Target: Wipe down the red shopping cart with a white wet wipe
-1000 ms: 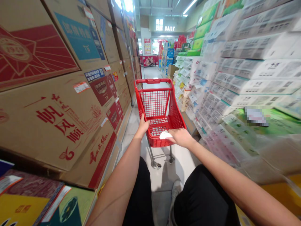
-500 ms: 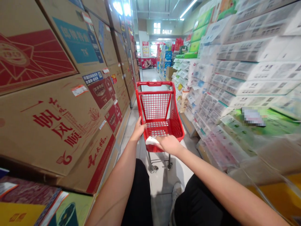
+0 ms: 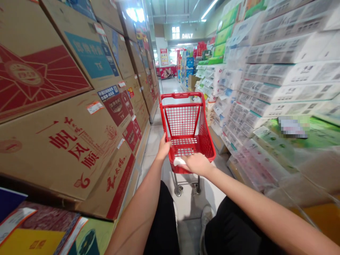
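A red plastic shopping cart (image 3: pixel 209 143) with a grid basket stands upright on the aisle floor in front of my legs. My left hand (image 3: pixel 164 147) is closed around the left side edge of its basket. At the near rim, my right hand (image 3: pixel 198 164) grips a small white cloth (image 3: pixel 179 161), perhaps a wipe or tissue, which lies against the red plastic. The fingertips of the right hand are partly hidden behind the hand itself. Mesh openings show in the basket's far wall and floor.
Stacked cardboard cartons (image 3: pixel 70 145) line the left side closely. To the right rise piles of wrapped white paper packs (image 3: pixel 276 94) and green packs (image 3: pixel 316 136), partly blurred. The tiled floor (image 3: pixel 170 86) runs ahead between them towards a red display (image 3: pixel 168 72).
The view has turned slightly left, so the cart, both hands and the cartons sit further right in the picture. Both hands keep about the same places on the cart.
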The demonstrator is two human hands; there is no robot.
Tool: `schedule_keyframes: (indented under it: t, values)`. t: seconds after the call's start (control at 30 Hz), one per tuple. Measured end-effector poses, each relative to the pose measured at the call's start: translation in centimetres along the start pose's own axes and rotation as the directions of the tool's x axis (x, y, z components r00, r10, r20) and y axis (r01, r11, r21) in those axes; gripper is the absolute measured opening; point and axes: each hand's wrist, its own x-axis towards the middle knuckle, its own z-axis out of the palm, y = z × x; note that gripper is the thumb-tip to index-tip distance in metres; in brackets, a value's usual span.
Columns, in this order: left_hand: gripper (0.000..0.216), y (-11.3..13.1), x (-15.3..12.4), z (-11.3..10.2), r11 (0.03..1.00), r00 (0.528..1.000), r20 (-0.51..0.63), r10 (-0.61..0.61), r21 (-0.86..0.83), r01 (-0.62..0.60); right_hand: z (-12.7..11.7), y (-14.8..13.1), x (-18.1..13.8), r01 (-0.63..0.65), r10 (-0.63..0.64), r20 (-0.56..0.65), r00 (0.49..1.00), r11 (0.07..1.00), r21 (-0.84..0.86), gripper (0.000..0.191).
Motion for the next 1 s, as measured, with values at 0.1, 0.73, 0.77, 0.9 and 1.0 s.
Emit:
schedule_keyframes:
  t: [0.1, 0.73, 0.77, 0.9, 1.0]
  values:
    - [0.078, 0.1, 0.1, -0.1, 1.000, 0.999, 0.037, 0.010, -0.003, -0.010, -0.2, -2.1, 1.0, -0.034, 0.034, -0.021, 0.999, 0.999, 0.028, 0.055]
    - [0.071, -0.3, -0.3, 1.1, 0.997, 0.997, 0.024, 0.075, -0.003, -0.075, -0.2, -1.4, -1.1, -0.121, 0.120, 0.021, 0.993, 0.992, 0.048, 0.058]
    - [0.071, -0.3, -0.4, 1.1, 0.998, 0.998, 0.017, 0.068, 0.000, -0.068, -0.2, -2.3, -0.5, -0.129, 0.129, 0.010, 0.992, 0.989, 0.066, 0.056]
    - [0.071, -0.1, -0.5, 0.9, 0.999, 0.999, 0.007, 0.038, 0.007, -0.038, -0.1, -3.8, 0.4, -0.146, 0.149, -0.034, 0.988, 0.985, 0.090, 0.051]
    - [0.071, 0.1, -0.6, 0.7, 0.999, 0.999, 0.016, 0.039, 0.012, -0.040, 0.3, -2.5, -0.9, -0.138, 0.141, -0.045, 0.989, 0.989, 0.054, 0.052]
